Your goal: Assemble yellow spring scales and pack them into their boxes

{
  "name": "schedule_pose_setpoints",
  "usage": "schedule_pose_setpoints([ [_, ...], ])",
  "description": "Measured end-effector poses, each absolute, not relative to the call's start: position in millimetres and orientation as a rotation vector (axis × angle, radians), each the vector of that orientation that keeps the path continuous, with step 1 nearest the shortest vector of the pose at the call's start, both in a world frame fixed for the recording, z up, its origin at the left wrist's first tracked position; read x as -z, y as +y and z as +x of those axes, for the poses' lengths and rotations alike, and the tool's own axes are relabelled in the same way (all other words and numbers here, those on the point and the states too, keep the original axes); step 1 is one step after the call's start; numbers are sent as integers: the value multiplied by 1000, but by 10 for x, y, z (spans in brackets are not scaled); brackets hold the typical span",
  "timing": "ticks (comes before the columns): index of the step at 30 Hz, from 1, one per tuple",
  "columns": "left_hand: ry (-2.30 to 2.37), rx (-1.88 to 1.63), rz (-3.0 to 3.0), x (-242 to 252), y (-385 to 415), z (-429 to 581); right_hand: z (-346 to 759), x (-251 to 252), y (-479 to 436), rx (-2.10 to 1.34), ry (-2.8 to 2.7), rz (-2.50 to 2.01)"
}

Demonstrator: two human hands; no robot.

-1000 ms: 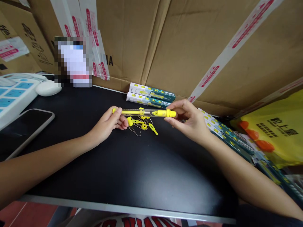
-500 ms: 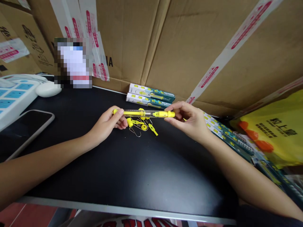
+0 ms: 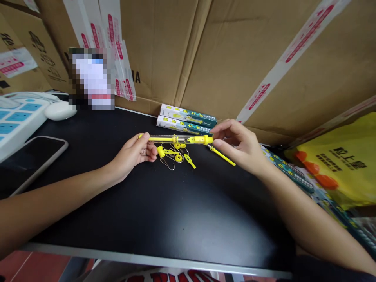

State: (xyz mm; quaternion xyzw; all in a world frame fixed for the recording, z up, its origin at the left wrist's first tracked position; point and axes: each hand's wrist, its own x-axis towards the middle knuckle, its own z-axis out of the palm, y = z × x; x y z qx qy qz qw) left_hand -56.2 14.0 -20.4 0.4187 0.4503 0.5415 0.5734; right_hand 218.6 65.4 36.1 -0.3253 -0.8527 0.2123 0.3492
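Observation:
My left hand (image 3: 138,150) pinches the left end of a clear tube with yellow fittings (image 3: 176,138), held level just above the black table (image 3: 147,203). My right hand (image 3: 239,145) has its fingers closed on a thin yellow rod (image 3: 222,155) that slants down to the right from the tube's right end. Under the tube lie several small yellow parts, springs and a wire hook (image 3: 174,154).
Two long printed packets (image 3: 186,119) lie against the cardboard boxes (image 3: 223,55) behind. More packets (image 3: 293,172) and a yellow bag (image 3: 337,160) sit at the right. A phone (image 3: 32,158), a power strip (image 3: 14,117) and a white mouse (image 3: 60,109) are at the left.
My right hand has shifted from the tube's right cap to a thin yellow rod, which now sticks out below the tube's right end. My left hand has kept its grip.

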Motion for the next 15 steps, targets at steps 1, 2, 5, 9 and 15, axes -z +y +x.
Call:
schedule_pose_setpoints([
  [1,1052,-1273,975,200,141,-561,2188,-369,657,-537,-2229,-851],
  [2,1049,-1277,968,197,140,-560,2186,-374,658,-526,-2245,-859],
  [5,1044,-1282,957,199,133,-556,2168,-379,656,-508,-2279,-885],
  [9,1030,-1287,963,214,127,-562,2143,-359,650,-520,-2262,-888],
  [15,1037,-1292,967,244,131,-587,2113,-303,621,-522,-2200,-827],
])
